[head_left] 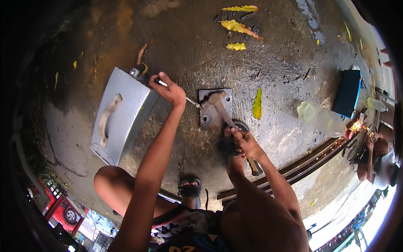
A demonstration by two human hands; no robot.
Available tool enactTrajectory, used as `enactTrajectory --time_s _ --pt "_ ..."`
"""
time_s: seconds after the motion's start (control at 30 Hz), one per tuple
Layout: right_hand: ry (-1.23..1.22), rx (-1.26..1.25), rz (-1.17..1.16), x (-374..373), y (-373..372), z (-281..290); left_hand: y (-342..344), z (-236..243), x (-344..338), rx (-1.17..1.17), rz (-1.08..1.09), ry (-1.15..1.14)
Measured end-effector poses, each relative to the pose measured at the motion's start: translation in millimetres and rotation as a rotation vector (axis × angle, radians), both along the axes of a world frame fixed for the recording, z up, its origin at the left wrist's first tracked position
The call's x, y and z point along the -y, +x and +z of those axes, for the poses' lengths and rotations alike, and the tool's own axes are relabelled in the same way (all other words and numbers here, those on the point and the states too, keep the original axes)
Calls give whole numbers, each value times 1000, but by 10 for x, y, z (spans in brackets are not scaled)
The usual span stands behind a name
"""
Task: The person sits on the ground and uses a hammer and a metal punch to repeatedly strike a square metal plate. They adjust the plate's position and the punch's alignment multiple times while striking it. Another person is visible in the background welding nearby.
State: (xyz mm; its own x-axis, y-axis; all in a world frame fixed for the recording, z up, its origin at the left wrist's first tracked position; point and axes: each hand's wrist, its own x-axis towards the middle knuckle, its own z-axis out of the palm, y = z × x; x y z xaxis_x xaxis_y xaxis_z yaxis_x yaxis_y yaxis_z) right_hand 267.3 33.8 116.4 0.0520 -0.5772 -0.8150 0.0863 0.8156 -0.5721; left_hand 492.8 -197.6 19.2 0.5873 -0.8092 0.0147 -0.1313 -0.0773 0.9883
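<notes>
My right hand (247,145) is closed around the handle of a hammer (225,115). The hammer's worn head lies over a square steel plate (208,122), which rests on the concrete between my hand and the far ground and has holes near its corners. From the left, my left hand (171,90) grips a slim metal rod (192,101) with a dark end showing by the thumb. The rod's tip is at the plate's left edge, close to the hammer head; whether they touch, I cannot tell. Just left of that hand stands a grey metal box (128,98) with a curved handle.
My sandalled foot (189,187) and the other foot, beside the hammer, are near the plate. Long steel bars (289,166) lie at the right. Beyond them are a clear plastic bottle (321,119), a blue box (349,94) and another person (378,161) near flying sparks (357,127).
</notes>
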Motion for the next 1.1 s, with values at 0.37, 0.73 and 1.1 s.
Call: enactTrajectory --time_s 0.37,0.73,1.1 --pt "-347 -65 -253 130 133 301 -94 222 -60 -111 2 6" --pt "-76 105 -240 236 -124 448 -53 244 -31 -118 -2 -19" --pt "224 143 -15 200 22 213 -131 196 -76 -129 0 81"
